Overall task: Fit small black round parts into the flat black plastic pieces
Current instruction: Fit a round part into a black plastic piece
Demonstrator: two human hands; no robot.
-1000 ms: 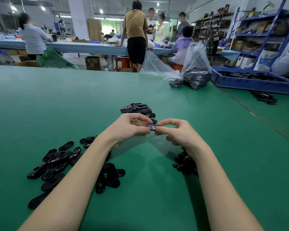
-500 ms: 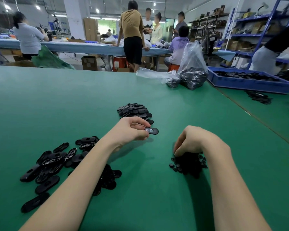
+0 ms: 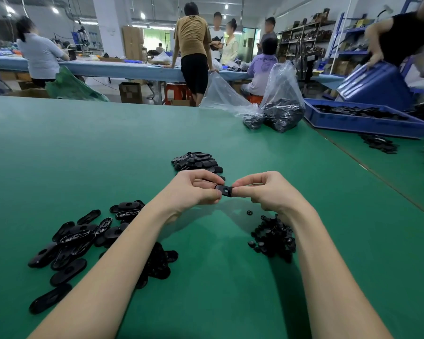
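1. Hands met above the middle of the green worktop.
2. Left hand: pinched one end of a flat black piece.
3. Right hand: pinched the other end, fingers curled.
4. Flat pieces heaped toward the near left corner; finished stack beyond the hands.
5. Small round parts piled under the right wrist.

one head-worn wide-angle view, looking forward and down along both forearms; the left hand and right hand sit close, mid-frame, over the green table; the far workshop bends at the frame edges
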